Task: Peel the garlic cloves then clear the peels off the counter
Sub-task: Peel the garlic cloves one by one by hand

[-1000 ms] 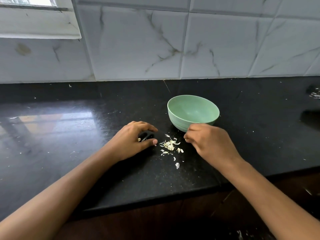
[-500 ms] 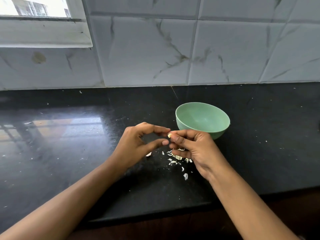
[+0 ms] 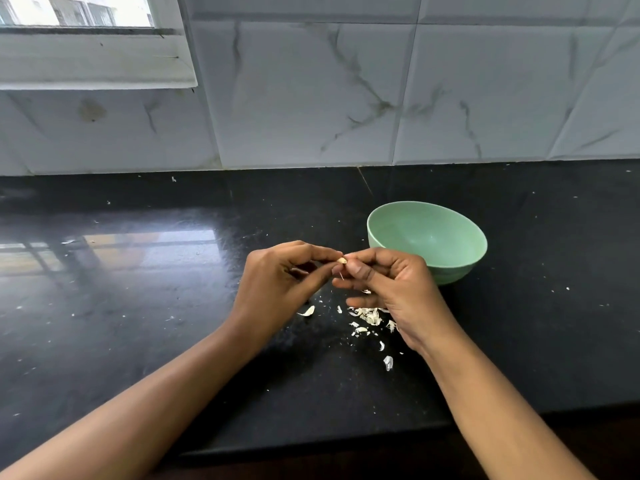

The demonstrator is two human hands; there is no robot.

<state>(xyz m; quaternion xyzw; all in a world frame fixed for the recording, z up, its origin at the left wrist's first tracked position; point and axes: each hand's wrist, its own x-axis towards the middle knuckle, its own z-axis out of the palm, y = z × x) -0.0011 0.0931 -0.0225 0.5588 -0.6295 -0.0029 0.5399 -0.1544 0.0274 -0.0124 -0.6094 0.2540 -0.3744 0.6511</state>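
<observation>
Soft daylight is admitted through the window (image 3: 79, 10) at upper left; glare is reflected on the counter (image 3: 138, 251). Tile lines are bowed by wide-angle distortion.

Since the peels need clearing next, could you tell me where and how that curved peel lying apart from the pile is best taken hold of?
Pinch the lone curved peel across its narrow width with thumb and forefinger, coming straight down from above. It lies flat on the counter, thin and light, apart from the pile of peels, beside the left hand, so there is probably nothing to get under.
</observation>
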